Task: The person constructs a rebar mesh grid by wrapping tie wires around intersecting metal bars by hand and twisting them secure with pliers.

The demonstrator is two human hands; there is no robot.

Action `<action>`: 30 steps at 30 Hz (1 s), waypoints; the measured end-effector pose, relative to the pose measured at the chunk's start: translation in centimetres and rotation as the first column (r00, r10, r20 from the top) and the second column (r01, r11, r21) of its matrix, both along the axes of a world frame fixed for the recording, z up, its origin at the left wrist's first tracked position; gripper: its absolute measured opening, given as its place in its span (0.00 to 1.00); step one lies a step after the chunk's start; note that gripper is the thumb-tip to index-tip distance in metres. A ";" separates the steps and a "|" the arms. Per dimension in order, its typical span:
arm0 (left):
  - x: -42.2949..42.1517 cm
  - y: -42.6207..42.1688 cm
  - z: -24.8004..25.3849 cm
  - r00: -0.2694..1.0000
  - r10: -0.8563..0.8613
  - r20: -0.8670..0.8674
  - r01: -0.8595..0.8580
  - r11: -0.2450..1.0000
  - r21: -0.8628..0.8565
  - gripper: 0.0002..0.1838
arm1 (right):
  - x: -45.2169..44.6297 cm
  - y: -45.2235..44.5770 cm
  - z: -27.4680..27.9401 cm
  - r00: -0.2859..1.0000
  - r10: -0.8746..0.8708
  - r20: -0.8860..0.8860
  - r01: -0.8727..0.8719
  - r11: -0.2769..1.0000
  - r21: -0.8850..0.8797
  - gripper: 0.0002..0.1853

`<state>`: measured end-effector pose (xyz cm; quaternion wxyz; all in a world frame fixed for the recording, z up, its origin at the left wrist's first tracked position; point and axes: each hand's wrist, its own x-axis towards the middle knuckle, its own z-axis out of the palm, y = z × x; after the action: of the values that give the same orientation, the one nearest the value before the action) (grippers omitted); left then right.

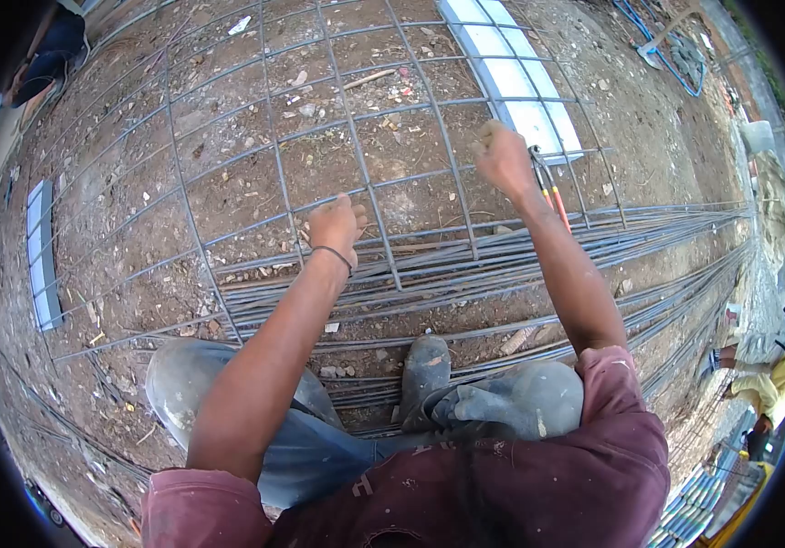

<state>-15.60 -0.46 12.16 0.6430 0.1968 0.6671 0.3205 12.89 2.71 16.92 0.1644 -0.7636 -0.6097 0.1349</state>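
My left hand (336,226), with a dark band at the wrist, is closed beside a crossing of the steel rebar mesh (362,178). Its fingers are curled together, and whatever they may hold is too small to make out. Further forward, my right hand (505,160) is closed in a pinch or fist above the mesh, near a white block (538,123). Its fingertips are partly hidden, so I cannot tell what is in them. Just right of that wrist lie pincers (555,198) with red-orange handles, partly behind my forearm.
Loose rebar rods (429,274) run in a bundle before my knees. Another pale block (42,256) supports the mesh at left. A hoe-like tool (653,50) lies at the upper right. One person (776,384) in yellow is at right; another (50,50) is at upper left.
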 end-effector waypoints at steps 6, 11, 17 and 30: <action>1.9 -1.7 1.3 0.912 0.106 0.397 -0.052 0.988 -0.144 0.21 | 16.1 -8.9 -2.5 0.953 -0.051 0.298 0.187 0.874 -0.449 0.31; 5.8 -1.4 -0.6 0.844 0.211 0.493 -0.111 0.968 -0.225 0.25 | 16.8 -11.3 -7.4 0.946 0.017 0.325 0.051 0.978 -0.200 0.22; 11.5 -1.3 -8.2 0.911 0.293 0.291 -0.274 0.956 -0.107 0.11 | 13.9 -7.8 -2.8 0.884 0.129 0.449 -0.131 0.991 -0.027 0.13; 13.1 -0.8 -6.5 0.828 0.440 0.348 -0.437 0.895 -0.094 0.09 | -9.5 2.7 5.9 0.361 0.762 0.537 -0.408 0.647 -0.644 0.19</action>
<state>-2.46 -1.29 5.61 0.6643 -0.0267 0.5667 0.4866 3.42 5.38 22.86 -0.3374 -0.4788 -0.8098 -0.0353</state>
